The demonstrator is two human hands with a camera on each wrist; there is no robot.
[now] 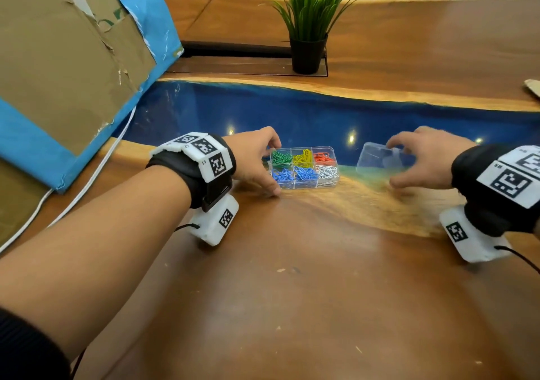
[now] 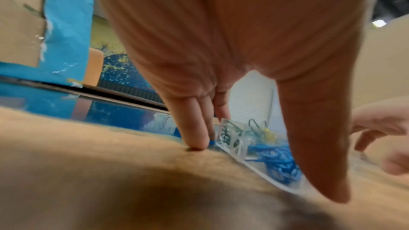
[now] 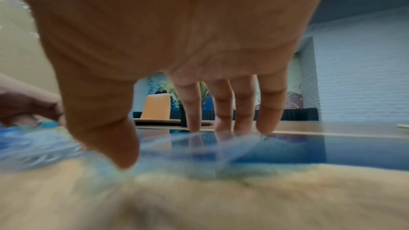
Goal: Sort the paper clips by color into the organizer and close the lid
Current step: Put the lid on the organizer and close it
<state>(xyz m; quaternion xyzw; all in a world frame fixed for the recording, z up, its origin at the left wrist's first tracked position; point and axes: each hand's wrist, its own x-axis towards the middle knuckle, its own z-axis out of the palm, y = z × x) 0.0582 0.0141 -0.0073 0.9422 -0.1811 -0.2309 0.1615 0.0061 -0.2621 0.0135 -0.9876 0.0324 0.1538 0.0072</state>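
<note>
A clear six-compartment organizer (image 1: pixel 305 186) sits lidless on the table and holds green, yellow, red, blue and white paper clips sorted by compartment. My left hand (image 1: pixel 270 169) spans its left end, with straight fingers (image 2: pixel 194 128) touching the far corner and the thumb down at the near corner. The left wrist view shows the organizer's wall (image 2: pixel 234 144) with green and blue clips behind it. The clear lid (image 1: pixel 375 157) lies to the right, apart from the organizer. My right hand (image 1: pixel 396 165) hovers over the lid (image 3: pixel 221 148); its fingertips (image 3: pixel 266 125) touch the far edge and the thumb is spread.
A torn cardboard box wrapped in blue paper (image 1: pixel 73 72) stands at the left with a white cable (image 1: pixel 87 180) beside it. A potted plant (image 1: pixel 308 28) stands behind the blue resin strip (image 1: pixel 321 116). Bare wood lies in front of the organizer.
</note>
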